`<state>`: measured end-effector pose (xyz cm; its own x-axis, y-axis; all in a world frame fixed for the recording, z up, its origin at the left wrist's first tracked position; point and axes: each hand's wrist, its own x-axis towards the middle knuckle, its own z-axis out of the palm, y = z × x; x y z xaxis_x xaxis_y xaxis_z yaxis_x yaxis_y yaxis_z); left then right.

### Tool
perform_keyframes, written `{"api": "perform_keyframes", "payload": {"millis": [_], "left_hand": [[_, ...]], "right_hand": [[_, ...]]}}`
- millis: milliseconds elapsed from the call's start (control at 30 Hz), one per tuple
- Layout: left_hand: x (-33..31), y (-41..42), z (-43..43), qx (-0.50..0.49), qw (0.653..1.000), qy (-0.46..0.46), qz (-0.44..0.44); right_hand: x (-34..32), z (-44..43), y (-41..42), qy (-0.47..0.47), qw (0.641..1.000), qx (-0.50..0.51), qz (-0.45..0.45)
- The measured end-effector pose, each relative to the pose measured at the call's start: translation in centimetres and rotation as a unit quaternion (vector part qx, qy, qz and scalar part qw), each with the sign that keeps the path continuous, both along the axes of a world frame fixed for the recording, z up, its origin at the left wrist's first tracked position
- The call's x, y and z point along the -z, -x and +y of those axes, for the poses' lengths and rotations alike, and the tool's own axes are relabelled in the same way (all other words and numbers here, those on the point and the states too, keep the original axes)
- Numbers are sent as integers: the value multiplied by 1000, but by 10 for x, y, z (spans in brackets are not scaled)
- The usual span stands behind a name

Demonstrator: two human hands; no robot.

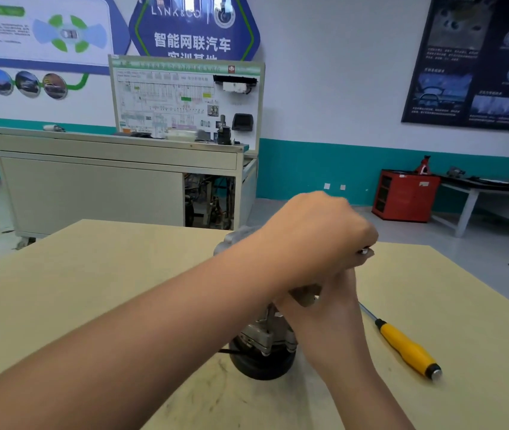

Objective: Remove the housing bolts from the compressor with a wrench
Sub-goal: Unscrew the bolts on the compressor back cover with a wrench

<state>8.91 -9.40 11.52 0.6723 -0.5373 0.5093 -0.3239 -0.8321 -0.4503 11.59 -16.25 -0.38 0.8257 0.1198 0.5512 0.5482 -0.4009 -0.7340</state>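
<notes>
The compressor (pixel 262 342), a grey metal body on a black round base, stands upright on the beige table (pixel 92 290). My left hand (pixel 318 234) reaches across above it as a closed fist and grips a tool, apparently the wrench (pixel 364 251), of which only a small metal tip shows. My right hand (pixel 327 302) comes up from below and rests against the compressor's upper part. Its fingers are hidden under my left hand. The bolts are out of sight behind my hands.
A screwdriver with a yellow handle (pixel 408 349) lies on the table right of the compressor. Beyond the table stand a grey training bench with a wiring panel (pixel 116 181), a red cabinet (pixel 405 195) and a workbench (pixel 489 187) at the right wall.
</notes>
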Motion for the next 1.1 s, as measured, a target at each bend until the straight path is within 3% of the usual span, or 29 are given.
{"api": "perform_keyframes", "payload": {"millis": [267, 467, 1100], "left_hand": [[-18, -44, 17, -19, 996, 53, 71], [-17, -74, 17, -25, 990, 89, 111], [-6, -119, 58, -140, 904, 342, 215]], "right_hand": [[-12, 15, -1, 107, 993, 37, -33], [-12, 6, 0, 101, 994, 18, -23], [-4, -2, -8, 166, 986, 17, -13]]}}
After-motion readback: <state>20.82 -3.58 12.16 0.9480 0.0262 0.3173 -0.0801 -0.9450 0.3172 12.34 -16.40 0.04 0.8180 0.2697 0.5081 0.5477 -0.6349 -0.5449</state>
